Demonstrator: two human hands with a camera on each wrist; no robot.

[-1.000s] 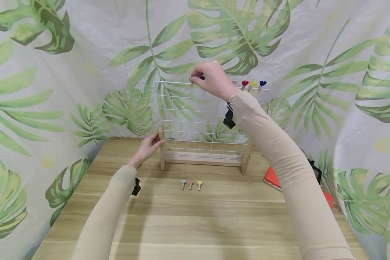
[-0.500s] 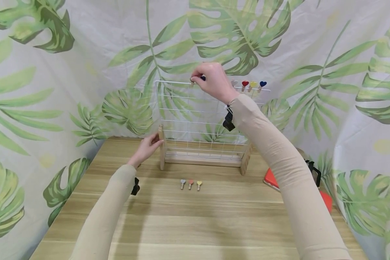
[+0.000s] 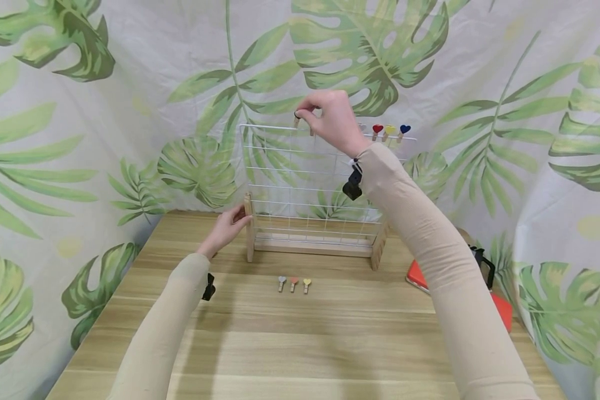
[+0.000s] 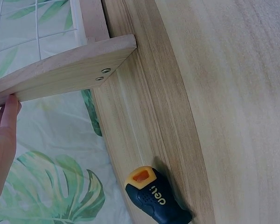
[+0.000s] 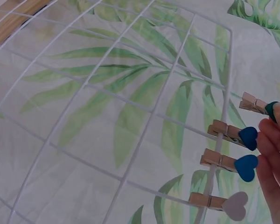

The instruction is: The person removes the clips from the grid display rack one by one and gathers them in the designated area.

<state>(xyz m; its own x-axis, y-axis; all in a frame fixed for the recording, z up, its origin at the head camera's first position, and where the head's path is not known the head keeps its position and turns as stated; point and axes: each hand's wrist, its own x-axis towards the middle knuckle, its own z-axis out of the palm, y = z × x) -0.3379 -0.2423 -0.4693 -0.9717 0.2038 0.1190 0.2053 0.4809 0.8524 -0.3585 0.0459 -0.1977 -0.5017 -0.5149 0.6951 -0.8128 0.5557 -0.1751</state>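
Note:
My right hand [image 3: 332, 114] pinches a wooden mini clothespin with a green heart [image 5: 255, 103] at the top wire of a white grid rack [image 3: 270, 127]. In the right wrist view its jaws stand just off the wire. Clipped beside it are two blue-heart clothespins [image 5: 246, 167] and a pale-heart one [image 5: 235, 206]. Farther right along the top are clothespins with red [image 3: 377, 129], yellow [image 3: 389, 130] and dark blue [image 3: 404, 129] hearts. My left hand [image 3: 225, 228] holds the rack's left wooden side post [image 3: 250, 228], thumb at its front; the other fingers are partly hidden behind it.
Three heart clothespins, grey [image 3: 282, 283], orange-red [image 3: 293, 284] and yellow [image 3: 307, 285], lie on the wooden table [image 3: 280, 344] before the rack. Red items [image 3: 418, 276] and a black handle [image 3: 487, 269] sit at the right. A black-and-yellow tool handle [image 4: 154, 196] lies left of the rack.
My right hand has risen slightly at the top wire, and the clothespin in its fingers shows more clearly above it. My left hand has stayed on the post.

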